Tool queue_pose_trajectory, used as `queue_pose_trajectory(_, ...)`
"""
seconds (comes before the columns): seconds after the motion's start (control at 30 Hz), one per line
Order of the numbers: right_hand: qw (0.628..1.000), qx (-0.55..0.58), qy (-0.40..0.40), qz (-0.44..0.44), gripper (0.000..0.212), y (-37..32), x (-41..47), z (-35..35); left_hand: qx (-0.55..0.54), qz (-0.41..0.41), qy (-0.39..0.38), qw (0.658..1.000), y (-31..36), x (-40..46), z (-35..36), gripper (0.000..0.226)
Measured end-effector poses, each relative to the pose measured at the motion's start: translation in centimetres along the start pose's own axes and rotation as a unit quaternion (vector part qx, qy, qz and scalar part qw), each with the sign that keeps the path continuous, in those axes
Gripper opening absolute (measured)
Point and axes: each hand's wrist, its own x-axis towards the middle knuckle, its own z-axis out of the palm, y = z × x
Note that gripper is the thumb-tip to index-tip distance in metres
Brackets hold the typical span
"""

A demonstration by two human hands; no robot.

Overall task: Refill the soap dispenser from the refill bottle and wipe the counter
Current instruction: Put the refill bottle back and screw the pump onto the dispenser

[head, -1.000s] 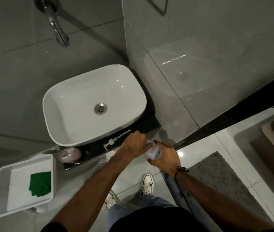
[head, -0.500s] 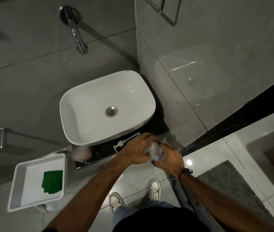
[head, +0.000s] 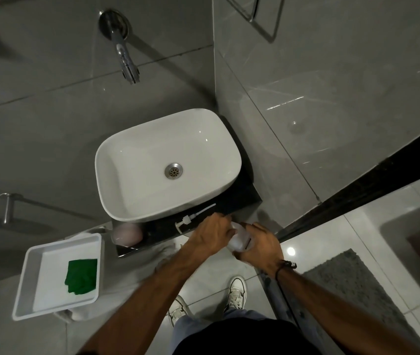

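Note:
A translucent white bottle [head: 238,238] is held over the front right corner of the dark counter [head: 242,196]. My right hand [head: 261,245] wraps its body from the right and my left hand [head: 210,235] closes over its top end. A white pump head with its long tube [head: 193,217] lies loose on the counter by the basin's front edge. A pale pink rounded container [head: 127,234] sits at the counter's front left. A green cloth [head: 82,276] lies in a white tray [head: 30,278] left of the counter.
A white basin [head: 132,160] fills most of the counter, under a chrome wall tap [head: 124,60]. A glossy grey tiled wall stands close on the right. A grey mat [head: 357,285] lies on the floor to the right, my white shoes below.
Both hands have stayed closed on the bottle at the counter's corner. The view has tilted up, showing more of the tap and wall.

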Motion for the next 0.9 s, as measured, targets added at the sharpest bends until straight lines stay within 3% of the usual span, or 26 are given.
queue_pose_trajectory(0.13, 0.999, 0.030, -0.015, 0.000, 0.072, 0.4, 0.6, 0.1, -0.021, 0.029, 0.005, 0.999, -0.7, 0.2, 0.0, 0.040)
queue_pose_trajectory(0.27, 0.997, 0.075, 0.009, 0.017, 0.077, 0.5, 1.0, 0.3, -0.133, 0.049, 0.081, 0.987, -2.0, -0.6, 0.9, 0.036)
queue_pose_trajectory(0.37, 0.981, 0.152, 0.101, 0.062, 0.079, 0.2, 1.7, -0.3, -0.203, -0.054, 0.151, 0.966, -4.4, -2.2, 2.3, 0.045)
queue_pose_trajectory(0.47, 0.952, 0.226, 0.187, 0.087, 0.078, -0.5, 3.3, -1.4, -0.192, -0.165, 0.198, 0.947, -7.6, -3.3, 4.2, 0.040)
queue_pose_trajectory(0.63, 0.924, 0.226, 0.295, 0.091, 0.081, -1.8, 6.7, -1.7, -0.164, -0.184, 0.201, 0.948, -9.7, -2.2, 5.2, 0.034)
queue_pose_trajectory(0.8, 0.924, 0.235, 0.288, 0.089, 0.079, -2.4, 8.7, -1.4, -0.116, -0.207, 0.168, 0.957, -10.4, -0.8, 6.5, 0.024)
queue_pose_trajectory(0.9, 0.928, 0.235, 0.272, 0.095, 0.081, -2.5, 9.1, -1.5, -0.111, -0.204, 0.163, 0.959, -10.9, -0.6, 7.3, 0.030)
